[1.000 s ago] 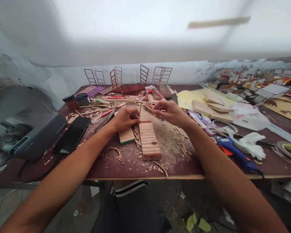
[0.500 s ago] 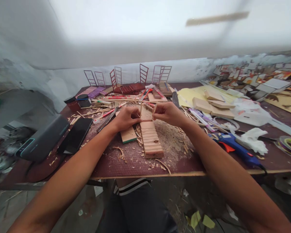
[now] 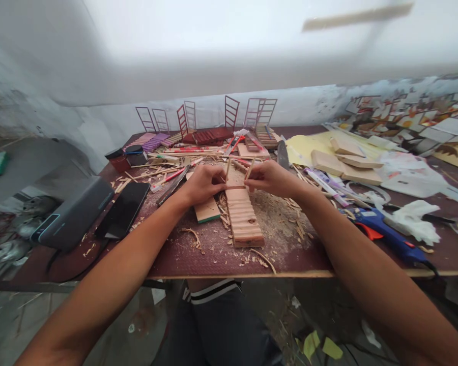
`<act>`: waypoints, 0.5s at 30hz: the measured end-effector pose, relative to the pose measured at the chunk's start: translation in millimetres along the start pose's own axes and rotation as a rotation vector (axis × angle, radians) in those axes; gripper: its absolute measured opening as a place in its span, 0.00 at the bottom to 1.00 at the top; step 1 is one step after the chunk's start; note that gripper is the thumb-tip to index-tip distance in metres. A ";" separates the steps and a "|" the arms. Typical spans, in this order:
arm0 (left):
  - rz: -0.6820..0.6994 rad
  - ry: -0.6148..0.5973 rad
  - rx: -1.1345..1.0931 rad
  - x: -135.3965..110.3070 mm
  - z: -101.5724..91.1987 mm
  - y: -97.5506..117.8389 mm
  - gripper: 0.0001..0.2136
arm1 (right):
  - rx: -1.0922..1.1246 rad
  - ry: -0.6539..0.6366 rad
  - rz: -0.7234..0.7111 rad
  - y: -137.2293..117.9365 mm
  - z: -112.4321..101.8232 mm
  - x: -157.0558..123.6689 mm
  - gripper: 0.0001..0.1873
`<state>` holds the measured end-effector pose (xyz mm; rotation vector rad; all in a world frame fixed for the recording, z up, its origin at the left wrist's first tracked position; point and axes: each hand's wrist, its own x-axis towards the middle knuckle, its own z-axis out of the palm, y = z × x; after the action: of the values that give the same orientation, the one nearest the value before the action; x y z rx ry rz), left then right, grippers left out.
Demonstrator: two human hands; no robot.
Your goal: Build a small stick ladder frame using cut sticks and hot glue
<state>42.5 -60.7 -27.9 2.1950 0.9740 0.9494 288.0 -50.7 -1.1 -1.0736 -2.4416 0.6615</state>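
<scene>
At the far end of a ridged wooden block [image 3: 244, 213], my left hand [image 3: 206, 185] is closed in a pinch at a thin upright wooden stick [image 3: 228, 169]. My right hand [image 3: 270, 179] pinches a second thin stick [image 3: 250, 168], which leans slightly to the right. A thin crosspiece lies between the fingertips across the block; whether it is joined to the sticks I cannot tell. The block lies flat on the table [image 3: 213, 259], its near end toward me, with a dark knot in its surface. Left of it lies a flat wooden piece with a green edge [image 3: 207, 211].
Small ladder-like frames on ridged bases [image 3: 209, 134] stand along the back. A blue glue gun [image 3: 389, 236], white crumpled tissue [image 3: 416, 221] and wooden blocks [image 3: 343, 165] lie right. Left are a black phone [image 3: 122, 210], a grey box-shaped device [image 3: 74, 213] and jars [image 3: 118, 160].
The whole view has shifted slightly, so the table things appear farther right. Both hands keep their pinch at the sticks; the right stick leans a little more.
</scene>
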 end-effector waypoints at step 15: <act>-0.032 0.037 -0.039 0.3 3.5 -3.1 0.07 | -0.125 -0.064 -0.012 4.9 5.3 1.7 0.18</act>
<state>44.1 -59.4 -32.0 2.1302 0.9959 0.9892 287.0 -47.9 -7.9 -1.1003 -2.5720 0.5536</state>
